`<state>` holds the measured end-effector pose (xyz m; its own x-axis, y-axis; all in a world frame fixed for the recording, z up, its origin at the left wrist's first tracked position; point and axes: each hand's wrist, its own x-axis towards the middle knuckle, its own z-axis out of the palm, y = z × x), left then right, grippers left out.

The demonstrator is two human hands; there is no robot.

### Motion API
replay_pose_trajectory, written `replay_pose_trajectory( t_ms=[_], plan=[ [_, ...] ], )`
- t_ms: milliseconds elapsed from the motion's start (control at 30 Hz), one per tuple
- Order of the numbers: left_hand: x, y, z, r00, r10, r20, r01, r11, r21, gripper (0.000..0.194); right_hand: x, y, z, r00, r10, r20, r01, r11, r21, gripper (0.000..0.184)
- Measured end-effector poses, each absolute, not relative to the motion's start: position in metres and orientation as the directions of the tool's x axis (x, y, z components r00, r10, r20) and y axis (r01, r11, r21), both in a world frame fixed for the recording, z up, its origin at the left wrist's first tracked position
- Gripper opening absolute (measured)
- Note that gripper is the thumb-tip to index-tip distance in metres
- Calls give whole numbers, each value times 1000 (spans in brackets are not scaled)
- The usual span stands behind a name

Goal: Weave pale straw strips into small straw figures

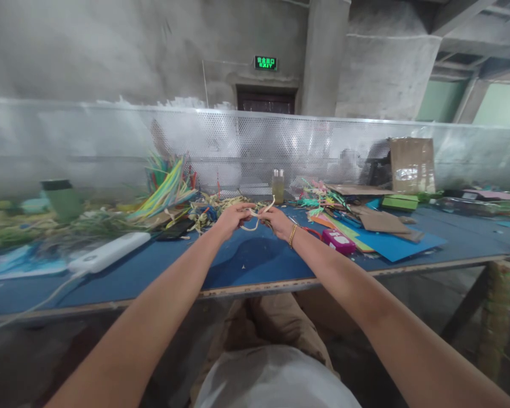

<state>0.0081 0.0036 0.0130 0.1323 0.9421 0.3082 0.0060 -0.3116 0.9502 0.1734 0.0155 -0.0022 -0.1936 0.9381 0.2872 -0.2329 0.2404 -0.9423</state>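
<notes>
Both my hands meet over the blue tabletop (255,266), working on one pale, narrow, ribbon-like strip (250,229). My left hand (233,220) pinches the strip from the left. From the right, my right hand (276,221) is closed on the same strip, and one loose end stands up above its fingers. A curve of the strip hangs below, between the hands. The fingertips are small and partly hidden, so the exact grip is hard to see. Behind the hands lies a tangled heap of similar pale strips (204,211).
A white power strip (110,252) with its cord lies left, near a green cup (62,199) and bundled coloured strips (165,187). A bottle (277,186) stands behind my hands. On the right are a magenta box (338,242), blue sheets (402,245) and cardboard (382,220).
</notes>
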Motion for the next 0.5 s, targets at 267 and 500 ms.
replay_pose_trajectory(
  t_ms=[267, 500],
  plan=[
    [8, 5, 14, 56, 934, 353, -3, -353, 936, 24, 175, 9, 1, -274, 909, 314, -234, 253, -939, 24],
    [8, 6, 15, -35, 934, 356, -94, -358, 929, 17, 175, 10, 0, -233, 927, 294, -270, 229, -935, 29]
  ],
)
